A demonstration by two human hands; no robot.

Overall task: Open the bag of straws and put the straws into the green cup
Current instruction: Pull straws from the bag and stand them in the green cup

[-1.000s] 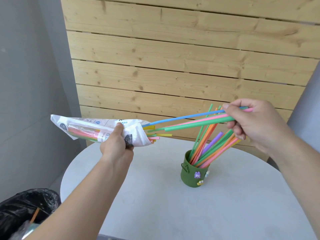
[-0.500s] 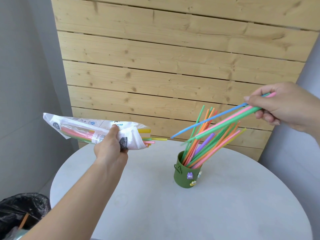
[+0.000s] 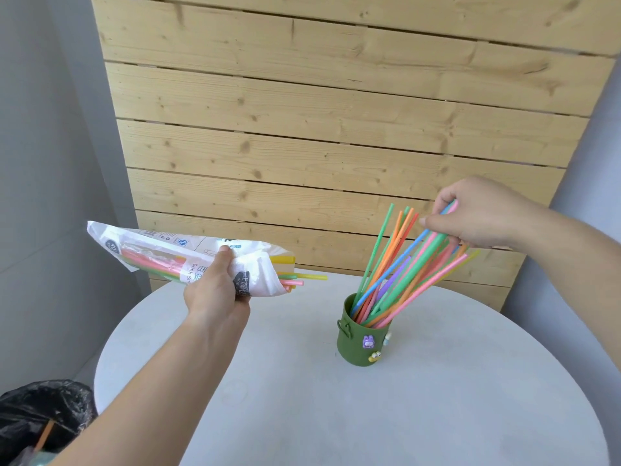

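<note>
My left hand (image 3: 218,290) grips a white plastic bag of straws (image 3: 168,253) held level above the table's left side; several coloured straw ends stick out of its open right end. The green cup (image 3: 361,341) stands on the round table, with small figures stuck on its side and many coloured straws leaning right in it. My right hand (image 3: 477,213) is up and to the right of the cup, pinching the top ends of a blue, a pink and a green straw (image 3: 396,274). Their lower ends reach down into the cup's mouth.
The round grey table (image 3: 336,415) bears only the cup. A wooden slat wall (image 3: 336,112) rises right behind it. A black bin bag (image 3: 37,418) with rubbish sits at the lower left, below the table's edge. Grey walls flank both sides.
My right hand drew three straws out of the bag, swung them right, then tipped them down so their lower ends entered the cup. My left hand kept the bag nearly still.
</note>
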